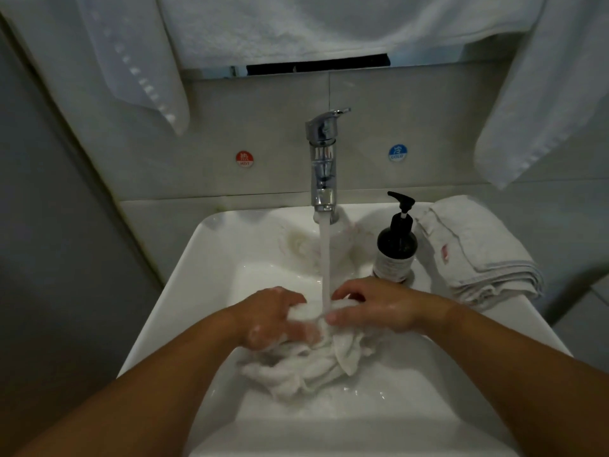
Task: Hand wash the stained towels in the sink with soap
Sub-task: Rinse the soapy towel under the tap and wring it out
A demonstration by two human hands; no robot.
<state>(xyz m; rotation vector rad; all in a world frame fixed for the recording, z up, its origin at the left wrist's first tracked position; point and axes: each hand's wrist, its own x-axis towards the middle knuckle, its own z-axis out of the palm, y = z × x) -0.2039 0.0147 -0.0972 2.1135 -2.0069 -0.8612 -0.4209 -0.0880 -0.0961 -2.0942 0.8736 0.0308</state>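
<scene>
A wet white towel (296, 371) lies bunched in the sink (211, 255) under the running faucet (324, 166). The soapy left hand (273, 319) and the right hand (379, 308) each have their grip curled around its top folds.

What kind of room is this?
Most likely a bathroom: a white sink with a running tap, a soap pump bottle standing on its ledge, and white hanging towels on the wall above.
</scene>
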